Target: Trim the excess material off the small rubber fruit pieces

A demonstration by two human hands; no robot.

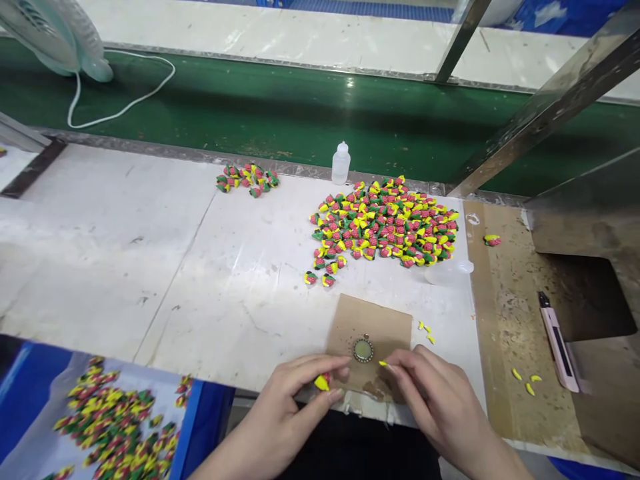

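Dozens of strawberry-shaped pieces [115, 423] lie in a blue-rimmed tray [196, 427] at the lower left, just below the near edge of a white desk [140, 280]. The left hand [285, 410] is curled, pinching a yellow piece [322, 383] between thumb and fingers, just beside a square of brown cardboard [370, 320]. On that cardboard, between the hands, sits a round metal-rimmed bezel [363, 349]. Farther up the desk, a small cluster of strawberry pieces [247, 181] lies left of a plastic dropper bottle [341, 163], and a much larger heap [385, 223] spreads to the right. The right hand [440, 400] pinches a thin yellow sliver [383, 363] at its fingertips, near the bezel. A few loose yellow bits [425, 331] lie right of the cardboard. Beyond them, on a tan-covered surface [505, 320], are one lone strawberry piece [492, 240], three more yellow slivers [525, 381] and a pink utility knife [557, 340].
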